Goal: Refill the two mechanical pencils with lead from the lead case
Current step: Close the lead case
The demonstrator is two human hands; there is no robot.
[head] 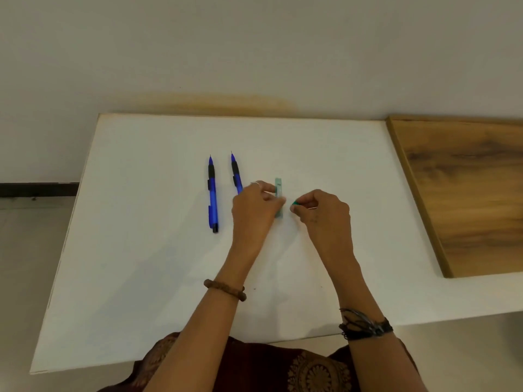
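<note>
Surface: a white table (169,278) set against a pale wall (254,46); a wooden board (467,193) lies at its right end.
Lead case: a slim pale-green lead case (278,184) lies flat near the table's middle, long axis running away from the person, partly covered by the left hand.
Left hand: the left hand (254,210) has its fingers curled over the case and appears to pinch it by the sides, holding it against the table.
Right hand: the right hand (322,210) sits just beside the case, thumb and fingertips closed on a small green piece (295,204); judged to be the case's cap, though too small to confirm.
Pencils: two blue pencils lie to the left of the case, tips pointing away. The near pencil (236,172) is just beside the left hand, its lower end hidden behind it; the far pencil (212,193) lies apart, untouched.
Step in hand: judged as opening the case; neither pencil looks opened yet.
Next move: calls for setting the cap down where it will not roll, then tipping the case gently so one lead slides out, not several. Leads are thin and brittle; light handling is needed.
Other: bracelets on both wrists; patterned dark clothing at the bottom edge.
</note>
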